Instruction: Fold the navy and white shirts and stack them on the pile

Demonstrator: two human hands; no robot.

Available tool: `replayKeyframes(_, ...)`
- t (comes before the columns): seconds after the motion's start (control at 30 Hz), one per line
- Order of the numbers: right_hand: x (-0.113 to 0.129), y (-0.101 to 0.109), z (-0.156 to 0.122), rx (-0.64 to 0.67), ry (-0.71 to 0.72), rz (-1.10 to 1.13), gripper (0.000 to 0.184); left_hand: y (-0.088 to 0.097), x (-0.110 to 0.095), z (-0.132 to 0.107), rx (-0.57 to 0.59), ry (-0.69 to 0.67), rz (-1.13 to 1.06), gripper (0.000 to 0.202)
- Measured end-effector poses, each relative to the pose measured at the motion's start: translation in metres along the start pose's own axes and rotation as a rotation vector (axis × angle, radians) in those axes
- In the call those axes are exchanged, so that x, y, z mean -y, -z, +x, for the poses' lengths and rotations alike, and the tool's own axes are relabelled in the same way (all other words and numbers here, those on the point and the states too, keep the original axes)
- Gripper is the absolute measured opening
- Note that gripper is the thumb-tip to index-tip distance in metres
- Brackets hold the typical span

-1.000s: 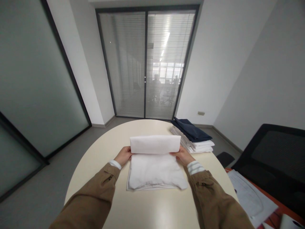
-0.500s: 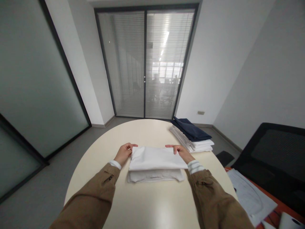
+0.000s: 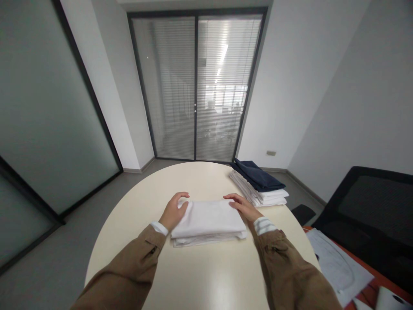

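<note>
A folded white cloth (image 3: pixel 209 219) lies in layers on the round cream table (image 3: pixel 206 273) in front of me. My left hand (image 3: pixel 176 211) is at its far left corner, with the thumb and fingers apart and the thumb by the cloth's edge. At the far right corner, my right hand (image 3: pixel 244 206) has its fingers stretched out, touching or just beside the cloth. Neither hand visibly pinches the fabric. Part of the fingertips is hidden behind the cloth's far edge.
At the table's right rear stands a stack of folded white cloths (image 3: pixel 271 198), topped by a folded dark blue cloth (image 3: pixel 261 175). A black mesh chair (image 3: pixel 371 206) is at right. Beside it, papers (image 3: pixel 337 262) and a white roll (image 3: pixel 390 299) lie on an orange-red surface.
The top layer of the white cloth has come down and left, lying flatter on the layers below. My fingers have loosened from its far corners and spread apart.
</note>
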State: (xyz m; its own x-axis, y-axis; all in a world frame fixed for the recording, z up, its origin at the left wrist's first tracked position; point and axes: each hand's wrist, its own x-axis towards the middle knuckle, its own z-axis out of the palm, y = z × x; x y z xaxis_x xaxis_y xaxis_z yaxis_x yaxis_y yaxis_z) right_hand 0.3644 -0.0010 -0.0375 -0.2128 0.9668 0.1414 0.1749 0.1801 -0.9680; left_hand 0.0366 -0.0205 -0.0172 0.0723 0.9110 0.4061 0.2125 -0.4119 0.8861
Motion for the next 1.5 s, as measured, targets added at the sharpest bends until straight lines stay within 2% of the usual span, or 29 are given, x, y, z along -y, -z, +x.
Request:
replayKeyframes(0.13,0.003,0.006,-0.004,0.014,-0.093,0.052,0.041,-0.001,-0.018,-0.014,0.316,-0.123,0.108,0.032)
replayKeyframes(0.2,0.003,0.01,-0.007,0.034,-0.108,0.081,0.043,0.002,-0.022,-0.017,0.472,-0.146,0.148,0.047)
replayKeyframes(0.27,0.002,0.013,-0.01,0.099,-0.074,0.085,0.049,0.006,-0.025,-0.018,0.563,-0.196,0.178,0.068)
replayKeyframes(0.33,0.0,0.014,-0.011,0.15,-0.028,0.072,0.053,0.008,-0.026,-0.019,0.583,-0.266,0.205,0.078)
replayKeyframes(0.37,-0.002,0.013,-0.011,0.155,-0.014,0.061,0.053,0.008,-0.028,-0.019,0.578,-0.296,0.223,0.077)
replayKeyframes(0.47,-0.006,0.01,-0.008,0.093,-0.01,0.029,0.052,0.004,-0.032,-0.021,0.544,-0.323,0.282,0.05)
replayKeyframes(0.53,-0.009,0.009,-0.004,0.041,-0.007,0.004,0.052,0.001,-0.036,-0.022,0.478,-0.302,0.318,0.033)
replayKeyframes(0.63,-0.011,0.008,0.0,-0.011,0.007,-0.04,0.048,-0.002,-0.04,-0.024,0.409,-0.314,0.348,0.027)
replayKeyframes(0.8,-0.018,0.008,0.0,-0.021,-0.017,-0.045,0.042,-0.001,-0.044,-0.026,0.651,-0.431,0.348,0.026)
replayKeyframes(0.9,-0.023,0.011,-0.001,0.021,-0.029,-0.055,0.04,-0.003,-0.041,-0.027,0.71,-0.47,0.362,0.028)
replayKeyframes(1.0,-0.014,0.016,-0.002,-0.016,0.016,-0.237,0.028,-0.007,-0.038,-0.029,0.745,-0.481,0.472,0.034)
replayKeyframes(1.07,0.006,0.015,-0.003,-0.098,0.08,-0.427,0.024,-0.01,-0.039,-0.03,0.774,-0.445,0.583,0.038)
replayKeyframes(1.17,0.046,-0.008,-0.011,-0.19,0.154,-0.627,0.033,-0.013,-0.044,-0.031,0.795,-0.387,0.682,0.033)
replayKeyframes(1.27,0.073,-0.052,-0.026,-0.089,0.225,-0.741,0.044,-0.015,-0.044,-0.033,0.79,-0.332,0.687,0.026)
replayKeyframes(1.33,0.074,-0.082,-0.035,0.031,0.214,-0.888,0.054,-0.017,-0.038,-0.035,0.737,-0.254,0.701,0.034)
replayKeyframes(1.4,0.066,-0.102,-0.042,0.077,0.147,-0.991,0.059,-0.018,-0.029,-0.037,0.655,-0.152,0.747,0.045)
replayKeyframes(1.5,0.05,-0.112,-0.046,0.077,0.112,-1.052,0.061,-0.018,-0.02,-0.038,0.592,-0.014,0.816,0.075)
